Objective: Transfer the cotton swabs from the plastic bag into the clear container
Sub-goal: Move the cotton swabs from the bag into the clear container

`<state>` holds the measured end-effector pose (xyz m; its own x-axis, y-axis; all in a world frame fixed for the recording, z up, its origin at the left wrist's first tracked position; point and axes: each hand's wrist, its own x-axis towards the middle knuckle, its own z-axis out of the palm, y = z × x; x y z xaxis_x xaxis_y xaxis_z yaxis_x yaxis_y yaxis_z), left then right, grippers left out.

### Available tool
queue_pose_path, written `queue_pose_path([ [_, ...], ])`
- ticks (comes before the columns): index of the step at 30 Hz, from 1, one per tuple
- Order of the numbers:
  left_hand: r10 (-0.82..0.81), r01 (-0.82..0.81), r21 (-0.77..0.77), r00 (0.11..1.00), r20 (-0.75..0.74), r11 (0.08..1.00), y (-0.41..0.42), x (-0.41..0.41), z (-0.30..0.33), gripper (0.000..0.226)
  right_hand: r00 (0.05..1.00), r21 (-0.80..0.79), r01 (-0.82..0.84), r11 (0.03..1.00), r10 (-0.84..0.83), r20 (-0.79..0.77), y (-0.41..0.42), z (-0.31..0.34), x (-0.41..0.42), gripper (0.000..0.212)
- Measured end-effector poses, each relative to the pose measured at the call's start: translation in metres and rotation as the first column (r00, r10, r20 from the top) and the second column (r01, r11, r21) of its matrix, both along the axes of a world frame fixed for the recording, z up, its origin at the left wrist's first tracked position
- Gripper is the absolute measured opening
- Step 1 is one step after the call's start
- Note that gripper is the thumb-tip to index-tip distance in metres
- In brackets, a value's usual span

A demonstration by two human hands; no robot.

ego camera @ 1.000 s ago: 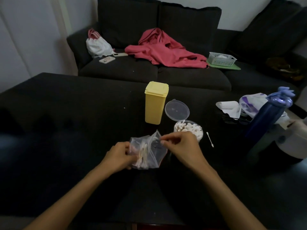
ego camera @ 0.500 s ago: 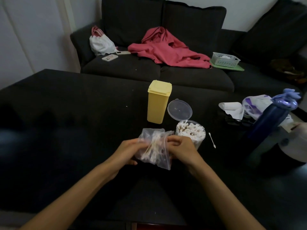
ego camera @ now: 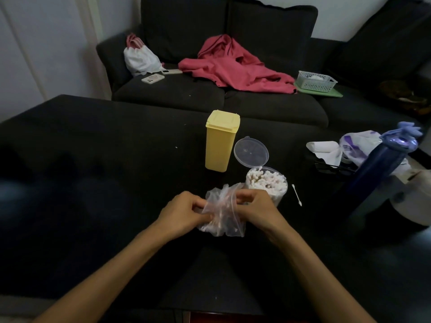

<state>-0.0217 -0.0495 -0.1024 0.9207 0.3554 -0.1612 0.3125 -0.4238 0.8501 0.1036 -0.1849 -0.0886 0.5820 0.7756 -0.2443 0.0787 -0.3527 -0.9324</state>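
Dim room. Pale wall (ego camera: 35, 43) at rear and left. Dark grey sofa (ego camera: 210, 96) against the wall, two upright back cushions (ego camera: 268, 31); a second dark cushion (ego camera: 384, 43) at far right. Dark cloth-covered surface (ego camera: 93, 171) fills the foreground

We see a dim, underexposed room. Wide-angle bending curves the edges, and blur smears the nine o'clock side.

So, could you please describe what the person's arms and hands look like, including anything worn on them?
Both forearms are bare as far as the frame shows: no sleeves reach into view. The left hand and right hand wear no gloves, and no rings, watch or bracelets are visible on the fingers or wrists. The light is dim, so fine details such as nails cannot be made out.
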Motion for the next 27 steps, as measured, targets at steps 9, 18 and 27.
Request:
queue_pose_path([
  [9,0.170,-0.117,-0.477,0.983,0.071,0.871,-0.001,0.006,0.008,0.019,0.994,0.052,0.006,0.999,-0.001,-0.105,0.004,-0.004,-0.007,0.030],
  [18,0.166,-0.111,-0.425,0.982,0.095,0.898,-0.007,0.007,0.007,0.022,0.974,0.013,0.198,0.980,-0.195,-0.119,0.001,-0.001,-0.004,0.013],
  [27,0.054,-0.022,-0.274,0.993,0.108,0.962,0.002,0.005,0.003,0.018,0.988,-0.047,0.030,0.998,-0.022,0.150,0.000,-0.001,-0.004,0.013],
])
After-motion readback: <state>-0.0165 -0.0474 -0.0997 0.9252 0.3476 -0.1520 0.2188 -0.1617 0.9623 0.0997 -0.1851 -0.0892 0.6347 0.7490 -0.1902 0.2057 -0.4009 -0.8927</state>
